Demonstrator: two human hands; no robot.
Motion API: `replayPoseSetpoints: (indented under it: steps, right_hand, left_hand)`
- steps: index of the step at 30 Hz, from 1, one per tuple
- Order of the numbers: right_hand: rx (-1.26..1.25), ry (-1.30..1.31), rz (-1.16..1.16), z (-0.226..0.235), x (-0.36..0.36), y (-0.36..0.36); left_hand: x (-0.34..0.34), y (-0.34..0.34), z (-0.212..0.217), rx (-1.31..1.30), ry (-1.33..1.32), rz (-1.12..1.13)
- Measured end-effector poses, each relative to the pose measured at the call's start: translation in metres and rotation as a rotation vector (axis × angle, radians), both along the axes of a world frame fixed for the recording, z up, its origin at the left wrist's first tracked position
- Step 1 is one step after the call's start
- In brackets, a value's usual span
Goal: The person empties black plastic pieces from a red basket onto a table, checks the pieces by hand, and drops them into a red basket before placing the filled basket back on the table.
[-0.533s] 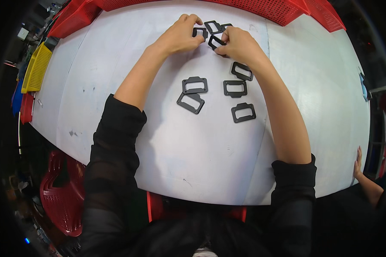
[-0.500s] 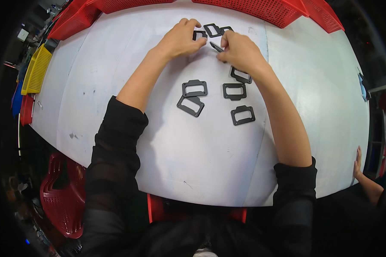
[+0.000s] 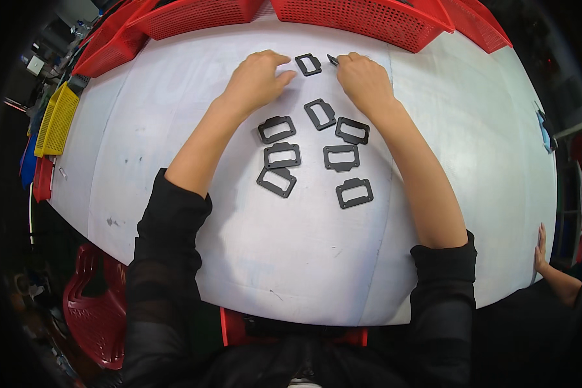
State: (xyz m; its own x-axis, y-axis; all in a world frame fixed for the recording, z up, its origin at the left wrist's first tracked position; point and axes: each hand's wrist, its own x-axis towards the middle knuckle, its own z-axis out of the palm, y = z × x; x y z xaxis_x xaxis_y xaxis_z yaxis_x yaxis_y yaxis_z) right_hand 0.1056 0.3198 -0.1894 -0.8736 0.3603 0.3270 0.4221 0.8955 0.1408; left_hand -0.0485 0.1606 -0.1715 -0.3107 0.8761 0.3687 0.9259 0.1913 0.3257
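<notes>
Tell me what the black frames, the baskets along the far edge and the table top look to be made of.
Black frames: thin flat matte plastic or rubber, no glint; unsure which. Red baskets: moulded plastic, judging by the uniform perforated mesh walls. Table top: smooth white laminate or painted board, slightly scuffed with dark specks.

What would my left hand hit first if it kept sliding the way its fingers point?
Probably the small black frame just beyond the left hand fingertips; past it lies the right hand. Depth is hard to judge here.
</notes>
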Motion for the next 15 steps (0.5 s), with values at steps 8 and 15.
replayPoseSetpoints:
  steps: [8, 15]
  right_hand:
    - [-0.568, 0.23, -0.068, 0.013, 0.08, 0.016]
    - [-0.481, 0.287, 0.163, -0.017, 0.08, -0.001]
  left_hand:
    - [0.0, 0.051, -0.019, -0.036, 0.325, 0.07]
    - [-0.017, 0.003, -0.018, -0.061, 0.051, 0.078]
